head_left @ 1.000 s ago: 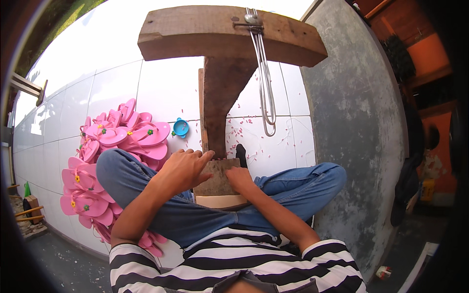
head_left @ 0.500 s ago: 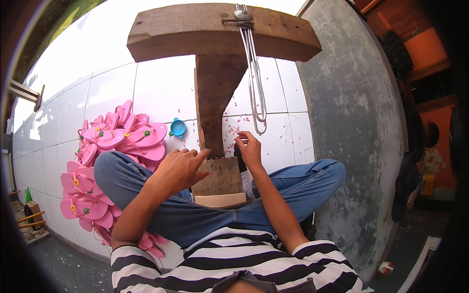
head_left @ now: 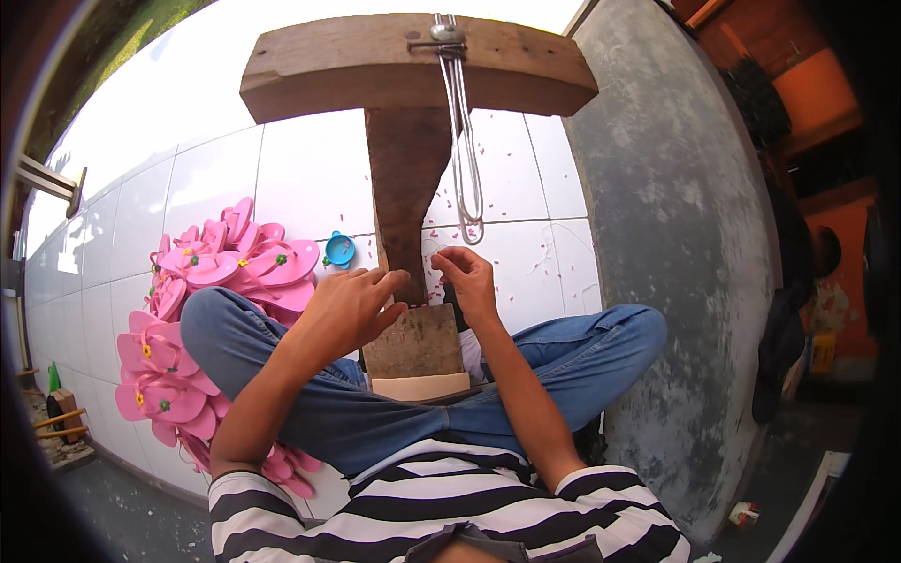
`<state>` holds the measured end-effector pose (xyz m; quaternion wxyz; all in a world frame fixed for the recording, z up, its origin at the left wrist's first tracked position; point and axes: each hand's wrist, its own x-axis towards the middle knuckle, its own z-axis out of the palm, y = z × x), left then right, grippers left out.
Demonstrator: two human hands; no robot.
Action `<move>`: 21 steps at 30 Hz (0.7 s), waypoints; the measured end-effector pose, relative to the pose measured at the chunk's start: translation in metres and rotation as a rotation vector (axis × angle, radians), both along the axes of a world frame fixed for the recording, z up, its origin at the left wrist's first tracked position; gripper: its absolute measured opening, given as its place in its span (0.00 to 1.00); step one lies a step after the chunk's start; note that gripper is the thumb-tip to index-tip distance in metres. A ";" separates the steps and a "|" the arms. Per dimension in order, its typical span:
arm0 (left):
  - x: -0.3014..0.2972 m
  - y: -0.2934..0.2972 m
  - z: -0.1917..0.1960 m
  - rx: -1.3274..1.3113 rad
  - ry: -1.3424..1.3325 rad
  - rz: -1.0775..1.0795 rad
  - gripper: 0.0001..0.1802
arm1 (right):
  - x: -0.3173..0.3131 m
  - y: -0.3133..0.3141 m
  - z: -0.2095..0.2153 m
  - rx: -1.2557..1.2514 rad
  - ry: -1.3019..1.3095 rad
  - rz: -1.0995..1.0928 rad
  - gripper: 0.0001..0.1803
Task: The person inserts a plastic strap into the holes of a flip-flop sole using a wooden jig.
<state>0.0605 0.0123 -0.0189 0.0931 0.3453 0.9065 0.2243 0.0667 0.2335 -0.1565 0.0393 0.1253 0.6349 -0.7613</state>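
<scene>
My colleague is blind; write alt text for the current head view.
A left hand and a pinched right hand are near the narrow end of a T-shaped wooden stand, between crossed legs in jeans. Pink flip-flops lie heaped on the white tiled floor at left, near a blue bowl.

The left hand (head_left: pixel 347 305) sits at the left of the post (head_left: pixel 399 178), near its foot, thumb reaching over the block (head_left: pixel 413 345). The right hand (head_left: pixel 471 286) is just right of the post, thumb and fingertips close together; whether either hand holds anything is too small to tell. A crossbar (head_left: pixel 328 80) tops the post at the far side, and a long wire loop (head_left: pixel 457 150) hangs from it. Pink sandals (head_left: pixel 202 267) lie heaped on the left, near a blue bowl (head_left: pixel 340 250). Pink bits dot the white tiles (head_left: pixel 300 178). The person's jeans (head_left: pixel 591 361) show crossed legs around the block.
</scene>
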 end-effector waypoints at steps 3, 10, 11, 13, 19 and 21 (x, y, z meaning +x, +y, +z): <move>-0.001 0.006 0.008 0.093 0.104 0.056 0.19 | 0.002 -0.013 0.047 -0.236 -0.052 -0.045 0.11; 0.001 0.014 0.021 0.326 0.122 0.193 0.18 | 0.016 -0.022 0.090 -0.416 -0.008 0.026 0.08; 0.001 0.015 0.022 0.354 0.116 0.205 0.19 | 0.016 -0.023 0.091 -0.412 0.013 0.066 0.08; 0.000 0.016 0.023 0.428 0.119 0.212 0.17 | 0.016 -0.024 0.092 -0.412 0.043 0.122 0.08; -0.008 0.019 0.017 0.510 0.224 0.131 0.10 | 0.017 -0.021 0.090 -0.429 0.058 0.145 0.10; -0.009 0.021 0.017 0.506 0.210 0.131 0.09 | 0.017 -0.020 0.093 -0.420 0.051 0.150 0.13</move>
